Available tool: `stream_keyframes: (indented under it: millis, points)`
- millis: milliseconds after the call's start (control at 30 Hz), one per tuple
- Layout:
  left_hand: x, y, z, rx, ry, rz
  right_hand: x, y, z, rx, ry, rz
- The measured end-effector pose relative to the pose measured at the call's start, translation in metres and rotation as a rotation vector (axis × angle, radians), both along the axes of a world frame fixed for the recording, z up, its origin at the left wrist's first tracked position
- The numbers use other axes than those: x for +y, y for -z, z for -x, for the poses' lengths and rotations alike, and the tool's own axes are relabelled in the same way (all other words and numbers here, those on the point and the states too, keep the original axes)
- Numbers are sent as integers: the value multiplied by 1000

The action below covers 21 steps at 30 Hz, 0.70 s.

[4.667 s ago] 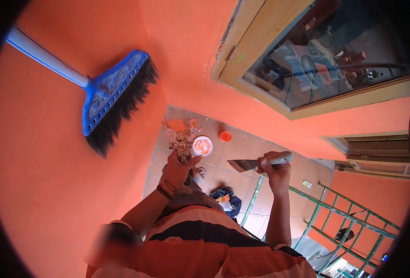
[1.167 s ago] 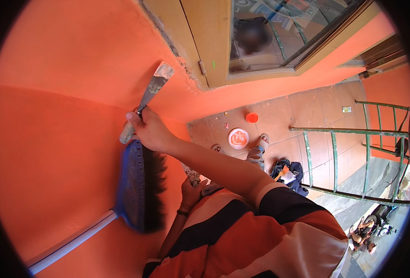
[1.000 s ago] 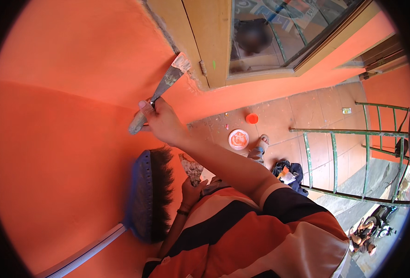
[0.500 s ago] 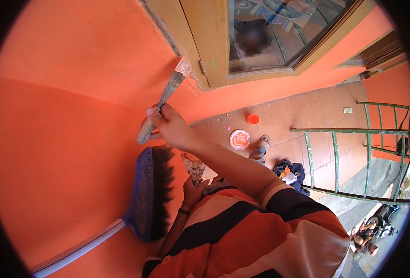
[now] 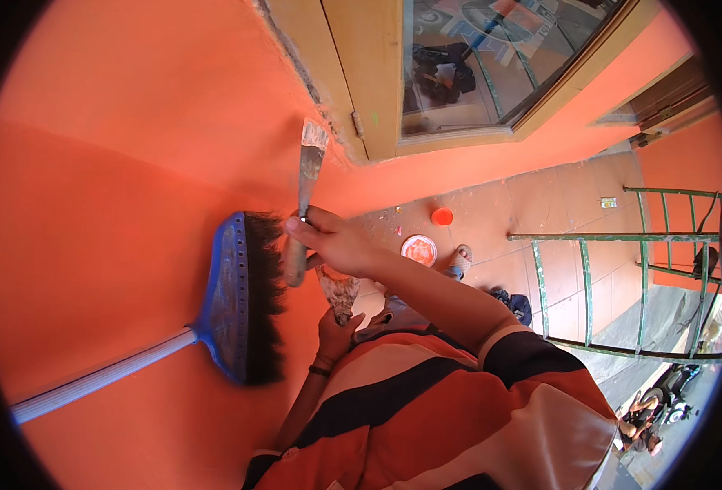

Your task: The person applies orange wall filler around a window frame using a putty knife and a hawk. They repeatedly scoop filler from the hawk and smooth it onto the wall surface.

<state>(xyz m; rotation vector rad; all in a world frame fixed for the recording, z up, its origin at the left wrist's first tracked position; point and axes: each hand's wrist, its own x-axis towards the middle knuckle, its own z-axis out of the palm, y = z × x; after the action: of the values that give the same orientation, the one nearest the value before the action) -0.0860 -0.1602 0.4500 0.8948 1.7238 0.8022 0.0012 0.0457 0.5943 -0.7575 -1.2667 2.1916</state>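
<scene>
My right hand (image 5: 338, 242) is closed round the handle of a putty knife (image 5: 309, 167). The knife's blade points up, its end smeared with pale filler, close to the orange wall (image 5: 189, 90) beside the wooden window frame (image 5: 366, 77). A rough, chipped line (image 5: 295, 65) runs along the joint of wall and frame. Lower down, near my body, my left hand (image 5: 338, 335) grips a broad scraper (image 5: 339, 291) whose blade is coated with blotchy filler. Its handle is hidden in the hand.
A blue broom (image 5: 230, 302) with dark bristles rests left of my hands, near the wall. On the tiled floor are a round tub lid (image 5: 419, 250) with orange-white residue, an orange cup (image 5: 442, 216) and a dark bag (image 5: 512, 305). A green metal ladder (image 5: 587, 290) is at right.
My right hand has moved down and right, and the putty knife has swung more upright. The broom appears higher and further left in the view. My left hand still grips the scraper.
</scene>
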Motion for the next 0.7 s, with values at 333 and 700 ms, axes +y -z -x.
stream_keyframes:
  millis: [333,700]
  points:
    - [50,-68,-16,-395,-102,-58,-26,10,-176,803,-231,715]
    - [59,-134,-25,-693,22,-236,-16,-43,-226,31,-169,3]
